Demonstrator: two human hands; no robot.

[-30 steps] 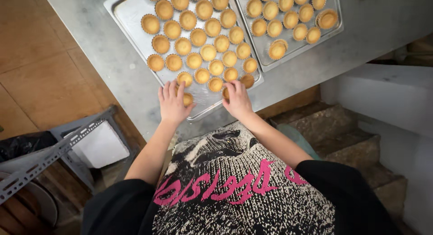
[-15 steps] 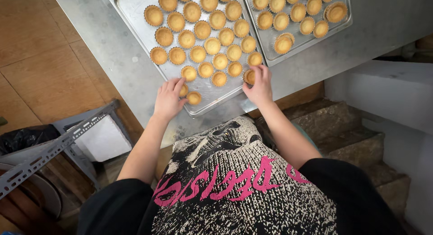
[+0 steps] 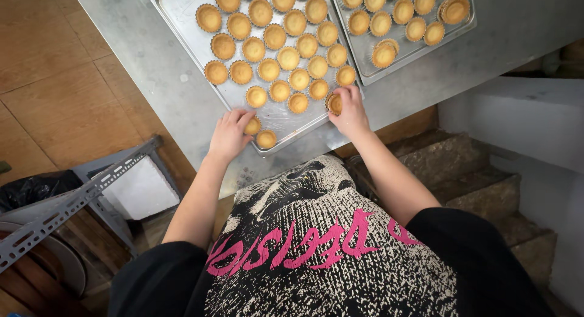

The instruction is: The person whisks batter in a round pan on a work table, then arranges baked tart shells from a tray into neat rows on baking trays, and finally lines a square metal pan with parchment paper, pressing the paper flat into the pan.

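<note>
Left hand (image 3: 230, 133) pinches a tart shell (image 3: 253, 126) at near tray (image 3: 182, 16) edge, right hand (image 3: 349, 107) pinches another (image 3: 334, 103); shells likely light, crumbly, best held by fluted rim

left hand (image 3: 230, 134) touching tart shell (image 3: 252, 126), right hand (image 3: 349, 108) gripping another (image 3: 334, 103), metal tray (image 3: 182, 13)

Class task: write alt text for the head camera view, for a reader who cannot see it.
Seen from above, a person's left hand and right hand each touch a small tart shell at the near edge of a metal baking tray full of shells; a second tray sits beside it.
</note>
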